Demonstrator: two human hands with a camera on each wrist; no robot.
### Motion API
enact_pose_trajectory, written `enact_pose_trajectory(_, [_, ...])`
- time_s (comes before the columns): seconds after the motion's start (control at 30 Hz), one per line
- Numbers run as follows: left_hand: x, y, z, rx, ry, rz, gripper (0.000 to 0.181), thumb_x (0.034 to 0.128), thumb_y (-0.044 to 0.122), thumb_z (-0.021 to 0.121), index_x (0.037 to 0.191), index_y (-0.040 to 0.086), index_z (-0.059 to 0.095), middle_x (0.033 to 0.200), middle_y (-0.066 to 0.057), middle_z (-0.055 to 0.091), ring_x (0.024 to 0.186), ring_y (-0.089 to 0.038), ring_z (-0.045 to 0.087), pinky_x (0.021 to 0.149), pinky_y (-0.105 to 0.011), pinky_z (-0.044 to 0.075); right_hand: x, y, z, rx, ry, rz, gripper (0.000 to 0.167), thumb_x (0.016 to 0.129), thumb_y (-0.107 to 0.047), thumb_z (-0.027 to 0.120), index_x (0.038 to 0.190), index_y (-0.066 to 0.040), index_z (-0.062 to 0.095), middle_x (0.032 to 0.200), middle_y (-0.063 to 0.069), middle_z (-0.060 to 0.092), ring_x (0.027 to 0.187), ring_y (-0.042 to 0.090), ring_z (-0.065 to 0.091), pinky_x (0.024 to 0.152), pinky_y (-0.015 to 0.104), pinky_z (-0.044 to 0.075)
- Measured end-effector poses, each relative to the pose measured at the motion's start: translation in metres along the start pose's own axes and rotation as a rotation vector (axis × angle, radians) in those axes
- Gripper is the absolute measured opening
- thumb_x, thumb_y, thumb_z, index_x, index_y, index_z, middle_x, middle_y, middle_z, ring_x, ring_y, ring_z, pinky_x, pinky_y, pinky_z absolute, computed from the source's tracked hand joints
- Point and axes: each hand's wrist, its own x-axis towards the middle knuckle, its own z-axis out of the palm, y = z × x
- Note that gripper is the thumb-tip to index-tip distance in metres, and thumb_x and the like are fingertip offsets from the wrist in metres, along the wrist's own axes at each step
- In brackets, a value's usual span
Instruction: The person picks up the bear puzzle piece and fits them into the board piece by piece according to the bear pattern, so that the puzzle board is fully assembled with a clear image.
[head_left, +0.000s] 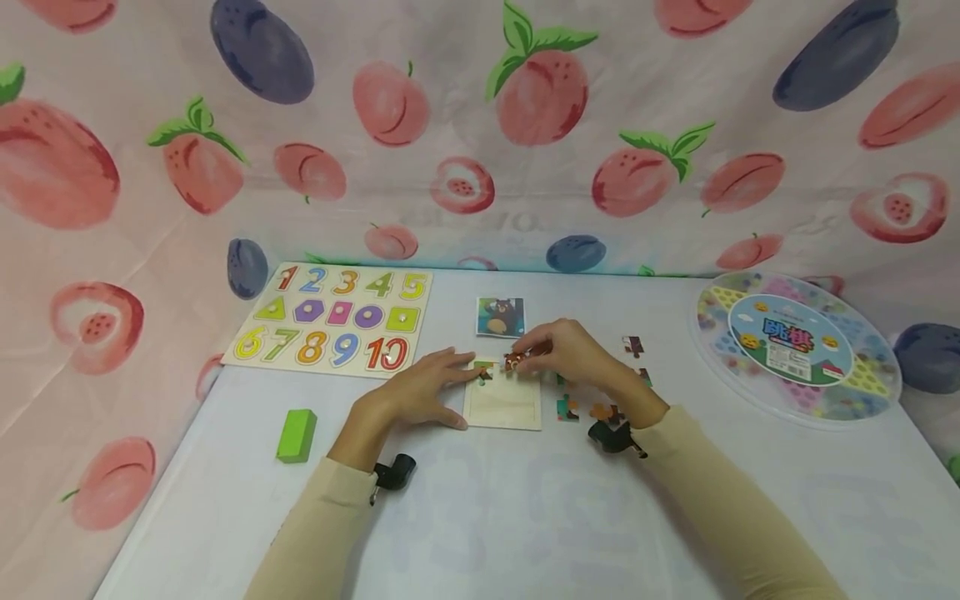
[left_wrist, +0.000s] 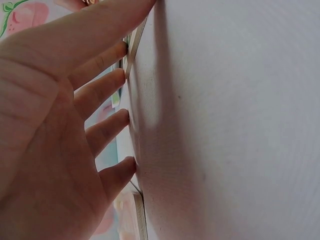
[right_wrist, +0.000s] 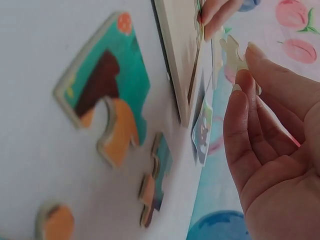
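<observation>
The right hand [head_left: 573, 354] pinches a brown puzzle piece [head_left: 514, 361] over the upper part of a square wooden tray [head_left: 504, 410]; in the right wrist view the hand [right_wrist: 280, 125] holds that piece [right_wrist: 234, 55] between thumb and fingers, its pale side showing. One green and brown piece [head_left: 483, 367] lies in the tray's upper left corner. The left hand [head_left: 416, 390] spreads around the tray's left side, fingertips by that piece and thumb near the lower left corner. In the left wrist view the hand [left_wrist: 50, 125] has its fingers spread, fingertips down at the table.
Loose puzzle pieces [head_left: 567, 408] lie right of the tray, some partly behind the right wrist. A bear picture card [head_left: 501, 317] is behind the tray. A number board [head_left: 352, 312] and green block [head_left: 297, 435] are at left, a round game box [head_left: 862, 367] at right.
</observation>
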Motion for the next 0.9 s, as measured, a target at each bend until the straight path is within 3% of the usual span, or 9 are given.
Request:
enact_pose_trajectory(0.4, [0.0,-0.001,0.001,-0.006,0.001,-0.02,0.084,0.0797,0.037,0.086,0.153,0.028,0.047,0.169,0.005,0.031,0.162,-0.029,0.015,0.13,-0.056,0.023,0.01,-0.004,0.016,-0.021,-0.026,-0.007,0.025,0.086,-0.02,0.082,0.109,-0.012,0.08,0.109,0.006,0.079,0.084,0.009,0.067,0.072,0.022,0.055])
enact_pose_trajectory(0.6, [0.001,0.0,0.0,0.005,0.003,0.002,0.084,0.0799,0.037,0.086,0.153,0.026,0.047,0.169,0.003,0.032,0.162,-0.031,0.016,0.13,-0.057,0.024,0.013,-0.002,0.02,-0.056,-0.007,0.007,0.022,0.085,-0.022,0.083,0.105,-0.012,0.081,0.104,0.006,0.08,0.08,0.009,0.064,0.068,0.021,0.053])
enact_pose_trajectory(0.9, [0.002,-0.001,0.0,0.0,-0.004,-0.011,0.084,0.08,0.038,0.086,0.153,0.028,0.047,0.169,0.004,0.031,0.162,-0.03,0.015,0.13,-0.057,0.024,0.015,-0.001,0.025,-0.093,-0.002,0.02,0.019,0.084,-0.025,0.084,0.099,-0.014,0.082,0.107,0.005,0.078,0.093,0.016,0.068,0.078,0.027,0.057])
